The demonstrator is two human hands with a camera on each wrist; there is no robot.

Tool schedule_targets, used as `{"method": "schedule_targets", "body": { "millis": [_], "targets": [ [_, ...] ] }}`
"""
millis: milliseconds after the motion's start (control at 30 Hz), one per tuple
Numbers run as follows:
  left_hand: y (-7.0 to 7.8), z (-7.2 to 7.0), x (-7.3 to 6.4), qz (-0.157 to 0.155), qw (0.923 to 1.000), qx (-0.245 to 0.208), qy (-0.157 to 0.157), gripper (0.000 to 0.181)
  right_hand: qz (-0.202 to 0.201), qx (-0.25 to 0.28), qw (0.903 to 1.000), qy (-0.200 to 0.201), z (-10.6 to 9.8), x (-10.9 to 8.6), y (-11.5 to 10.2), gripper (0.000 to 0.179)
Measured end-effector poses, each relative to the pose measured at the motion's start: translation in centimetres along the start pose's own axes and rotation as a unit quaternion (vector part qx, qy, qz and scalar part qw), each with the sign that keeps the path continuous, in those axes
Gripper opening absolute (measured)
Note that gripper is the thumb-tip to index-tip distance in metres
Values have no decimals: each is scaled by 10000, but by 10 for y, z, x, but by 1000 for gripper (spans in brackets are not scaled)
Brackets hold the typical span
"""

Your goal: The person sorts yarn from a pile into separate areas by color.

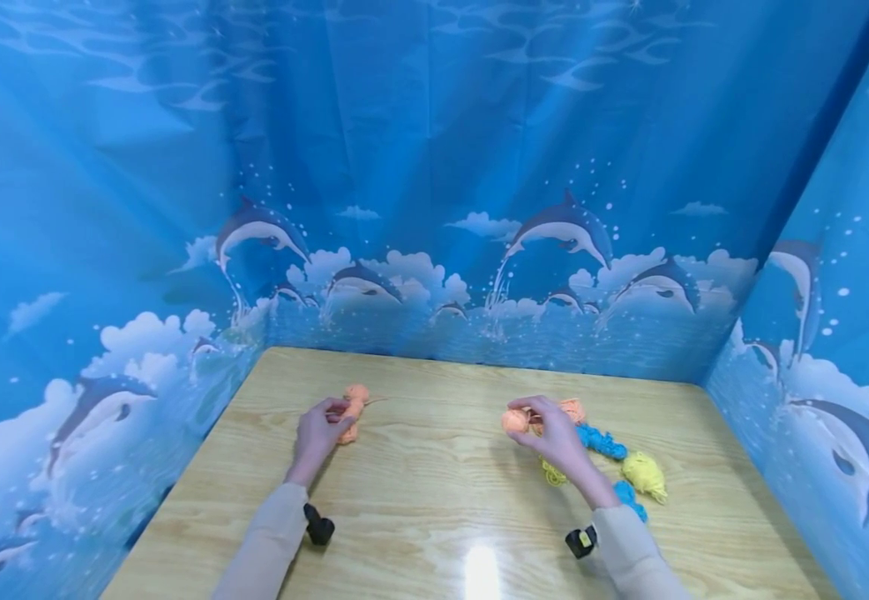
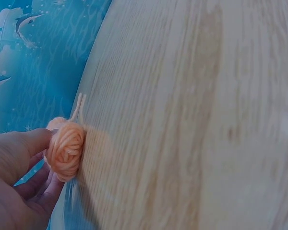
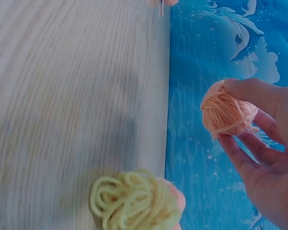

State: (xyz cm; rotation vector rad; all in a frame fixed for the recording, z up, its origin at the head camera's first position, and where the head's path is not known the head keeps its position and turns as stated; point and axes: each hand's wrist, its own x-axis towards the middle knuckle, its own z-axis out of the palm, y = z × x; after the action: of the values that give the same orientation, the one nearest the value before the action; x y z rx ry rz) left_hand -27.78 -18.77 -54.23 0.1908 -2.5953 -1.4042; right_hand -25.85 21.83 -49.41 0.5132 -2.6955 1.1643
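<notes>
On the left side of the table, my left hand pinches a peach-orange yarn skein between thumb and fingers. Its rounded, wound end faces the left wrist view, and loose strands trail from the far side. More peach yarn sits just beyond it; whether it is a separate piece I cannot tell. Over the right side, my right hand holds a peach yarn ball with thumb and fingertips. It appears raised off the table. Part of this ball is hidden by the fingers.
Around my right hand lie another peach yarn bundle, a blue skein, a yellow ball, a second blue bundle and looped yellow yarn. A blue dolphin-print curtain borders the wooden table.
</notes>
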Motion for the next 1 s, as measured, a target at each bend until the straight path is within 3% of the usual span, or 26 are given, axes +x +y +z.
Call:
{"method": "schedule_targets", "body": {
  "millis": [567, 1000],
  "targets": [
    [-2, -2, 0, -47, 10000, 71, -33, 26, -405, 173, 9990, -84, 36, 16, -19, 40],
    [1, -1, 1, -32, 9999, 125, -34, 25, -371, 194, 9991, -105, 48, 24, -30, 41]
  ]
}}
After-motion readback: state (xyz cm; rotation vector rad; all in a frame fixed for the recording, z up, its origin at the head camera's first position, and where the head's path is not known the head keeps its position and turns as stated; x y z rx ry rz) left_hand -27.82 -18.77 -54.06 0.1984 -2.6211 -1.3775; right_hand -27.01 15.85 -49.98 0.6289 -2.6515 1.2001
